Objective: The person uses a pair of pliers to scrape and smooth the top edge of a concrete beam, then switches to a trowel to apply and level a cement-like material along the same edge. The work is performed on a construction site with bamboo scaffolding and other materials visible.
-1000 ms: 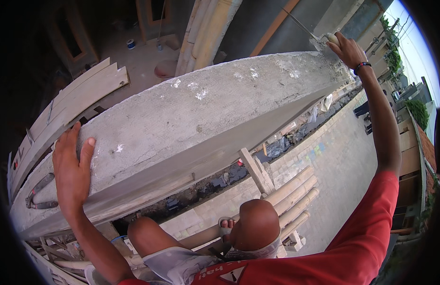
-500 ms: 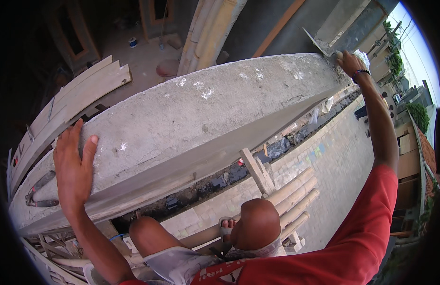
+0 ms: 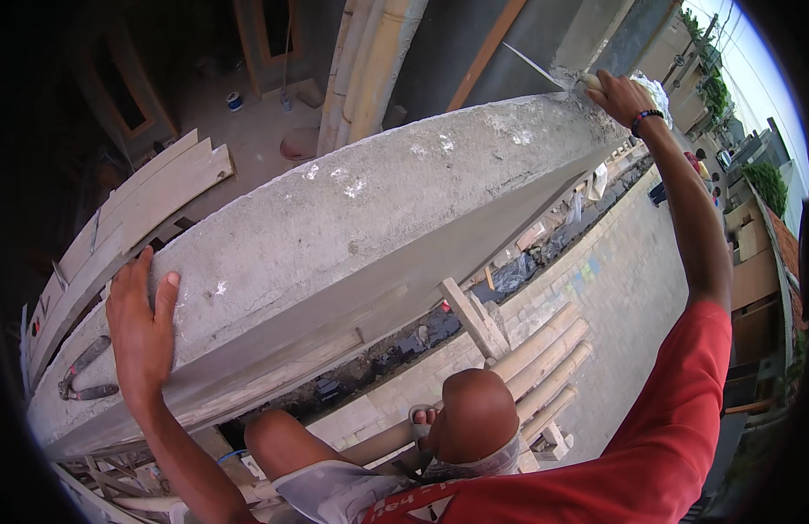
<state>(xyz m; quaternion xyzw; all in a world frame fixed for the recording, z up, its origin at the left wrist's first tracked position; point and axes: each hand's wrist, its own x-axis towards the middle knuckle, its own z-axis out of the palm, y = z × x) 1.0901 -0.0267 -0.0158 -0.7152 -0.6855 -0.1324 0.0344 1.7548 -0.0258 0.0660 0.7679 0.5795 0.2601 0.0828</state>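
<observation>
A grey concrete beam [image 3: 335, 218] with white flecks runs across the view from lower left to upper right. At its far right end my right hand [image 3: 623, 98] is closed round the pale handle of a trowel [image 3: 535, 66]. The thin blade shows nearly edge-on, pointing up and left past the beam's far edge. My left hand [image 3: 142, 336] lies flat on the beam's left part, fingers stretched out and thumb apart. Left of it, pliers [image 3: 88, 371] with dark, worn handles rest on the beam, spread apart; part of them is hard to make out.
Bamboo poles [image 3: 544, 367] and a timber post [image 3: 470, 319] stand below, in front of my knees. Wooden boards [image 3: 151, 192] lie beyond the beam at left. A drainage ditch [image 3: 439, 327] and a paved lane [image 3: 614, 288] run far below. Upright bamboo poles [image 3: 369, 61] rise behind the beam.
My right hand and the trowel have shifted slightly left and up in view, the blade tilting flatter to the left. My left hand stays on the beam. The whole view has turned a little.
</observation>
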